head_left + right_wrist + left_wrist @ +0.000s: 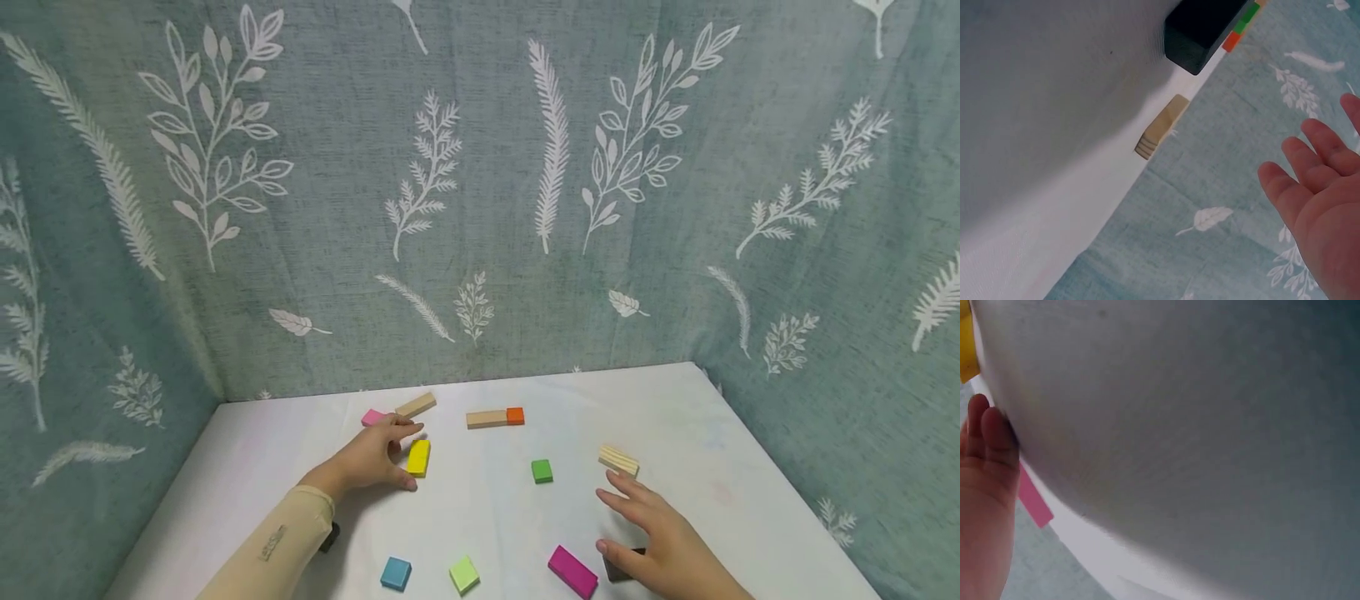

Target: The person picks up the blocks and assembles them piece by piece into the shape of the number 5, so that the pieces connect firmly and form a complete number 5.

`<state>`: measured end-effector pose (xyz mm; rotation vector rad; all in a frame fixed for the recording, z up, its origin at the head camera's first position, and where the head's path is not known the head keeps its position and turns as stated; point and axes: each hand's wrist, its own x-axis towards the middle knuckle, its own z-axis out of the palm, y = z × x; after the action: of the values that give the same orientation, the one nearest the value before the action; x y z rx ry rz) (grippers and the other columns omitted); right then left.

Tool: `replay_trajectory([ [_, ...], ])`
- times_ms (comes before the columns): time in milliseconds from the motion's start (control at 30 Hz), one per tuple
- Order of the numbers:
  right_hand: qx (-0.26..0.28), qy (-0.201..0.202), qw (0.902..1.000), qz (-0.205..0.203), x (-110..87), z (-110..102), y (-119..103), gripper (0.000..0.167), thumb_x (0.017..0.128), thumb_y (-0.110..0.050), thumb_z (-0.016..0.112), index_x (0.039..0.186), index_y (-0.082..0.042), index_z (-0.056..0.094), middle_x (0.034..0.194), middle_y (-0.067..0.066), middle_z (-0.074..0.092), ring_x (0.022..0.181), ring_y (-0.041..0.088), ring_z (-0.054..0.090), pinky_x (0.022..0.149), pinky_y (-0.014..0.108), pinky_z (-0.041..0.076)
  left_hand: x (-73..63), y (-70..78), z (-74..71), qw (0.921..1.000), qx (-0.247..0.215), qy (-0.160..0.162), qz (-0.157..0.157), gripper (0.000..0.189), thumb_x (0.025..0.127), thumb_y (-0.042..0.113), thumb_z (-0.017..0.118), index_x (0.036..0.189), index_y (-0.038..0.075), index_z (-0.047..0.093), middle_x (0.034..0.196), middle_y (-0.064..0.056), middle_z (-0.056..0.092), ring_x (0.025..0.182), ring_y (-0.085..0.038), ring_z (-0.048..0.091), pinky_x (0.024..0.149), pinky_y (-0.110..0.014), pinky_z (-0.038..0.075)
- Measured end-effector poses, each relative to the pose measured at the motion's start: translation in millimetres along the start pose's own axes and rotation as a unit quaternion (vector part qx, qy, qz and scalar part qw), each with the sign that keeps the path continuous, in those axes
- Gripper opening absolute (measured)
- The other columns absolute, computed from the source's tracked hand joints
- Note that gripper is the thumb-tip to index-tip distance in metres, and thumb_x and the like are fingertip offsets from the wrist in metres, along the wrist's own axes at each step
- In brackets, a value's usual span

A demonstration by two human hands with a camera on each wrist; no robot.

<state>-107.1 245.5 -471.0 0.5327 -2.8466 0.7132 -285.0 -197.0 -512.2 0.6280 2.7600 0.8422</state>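
Note:
My left hand [369, 457] reaches over the left part of the table, thumb and fingers spread beside a yellow block [419, 459]. It does not visibly hold the block. Just behind its fingers lie a pink block [372, 417], partly hidden, and a plain wooden block [416, 405]. On the right, my right hand [663, 540] hovers with parted fingers over a black block [619, 570], which it partly covers. In the right wrist view nothing touches those fingers, and the black block [1191, 37] stands apart from them. A magenta block [573, 572] lies left of the right hand.
Along the front are a blue block [396, 573] and a light green block [464, 575]. Farther back sit a green block [542, 471], a wooden block [486, 419] touching an orange block [515, 416], and a ridged wooden piece [618, 459]. Patterned curtain [480, 208] encloses the white table [480, 517].

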Motion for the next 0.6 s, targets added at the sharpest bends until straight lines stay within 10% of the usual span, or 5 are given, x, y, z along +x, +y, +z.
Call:
replay_trajectory([
  [200, -0.007, 0.021, 0.9992, -0.033, 0.2, 1.4, 4.9, 0.059, 0.084, -0.049, 0.079, 0.133, -0.019, 0.067, 0.144, 0.004, 0.06, 0.127, 0.028, 0.06, 0.094, 0.046, 0.058, 3.1, 2.4, 0.6, 0.9993, -0.011, -0.001, -0.036, 0.079, 0.061, 0.036, 0.097, 0.133, 0.021, 0.067, 0.146, -0.008, 0.05, 0.114, -0.021, 0.058, 0.103, -0.042, 0.052],
  [333, -0.004, 0.017, 0.9992, -0.037, 0.2, 1.5, 8.1, 0.059, 0.084, -0.051, 0.078, 0.133, -0.018, 0.067, 0.144, 0.005, 0.06, 0.127, 0.028, 0.059, 0.095, 0.044, 0.058, 3.9, 3.0, 2.3, 0.999, -0.032, 0.015, -0.027, 0.068, 0.061, 0.036, 0.097, 0.123, 0.022, 0.072, 0.142, -0.008, 0.053, 0.109, -0.021, 0.059, 0.101, -0.041, 0.053],
  [600, -0.002, 0.019, 0.9987, -0.048, -0.4, 3.2, 11.4, 0.058, 0.084, -0.051, 0.078, 0.132, -0.022, 0.068, 0.143, 0.006, 0.061, 0.129, 0.023, 0.059, 0.095, 0.04, 0.058, 5.4, 11.2, -3.4, 0.9816, -0.191, 0.009, 0.001, 0.067, 0.072, 0.02, 0.092, 0.133, 0.013, 0.065, 0.15, -0.011, 0.051, 0.139, -0.039, 0.048, 0.114, -0.054, 0.041],
])
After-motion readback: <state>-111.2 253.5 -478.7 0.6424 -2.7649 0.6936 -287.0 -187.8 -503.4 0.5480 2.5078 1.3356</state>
